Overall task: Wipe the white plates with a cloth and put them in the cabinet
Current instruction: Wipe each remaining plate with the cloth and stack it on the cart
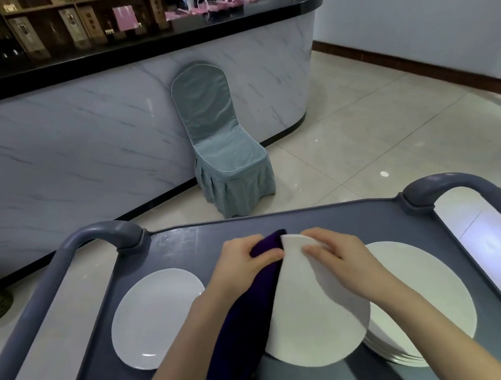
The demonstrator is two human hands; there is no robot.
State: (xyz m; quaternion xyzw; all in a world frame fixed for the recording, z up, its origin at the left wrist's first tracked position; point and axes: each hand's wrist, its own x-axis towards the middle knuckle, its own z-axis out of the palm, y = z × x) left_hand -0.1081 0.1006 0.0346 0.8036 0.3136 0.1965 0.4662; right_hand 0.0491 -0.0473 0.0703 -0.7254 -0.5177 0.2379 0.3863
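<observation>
Purple cloth [243, 315] is bunched in your left hand [240, 264], fingers curled round it at the far rim of the tilted white plate [314, 318]. Your right hand [338, 258] pinches that same rim, fingers on the face, thumb hidden behind. Near edge is low over the grey cart [358, 220]; cannot tell if it rests there. It overlaps the stack of plates [426, 303] on the right; a single plate [154, 317] lies flat on the left. Risk, as judged: both your grips sit at one end, so a hard wipe could lever the plate out of your right fingers onto the stack and chip rims. The cloth's tail hangs low and could snag. Cabinet not in view
</observation>
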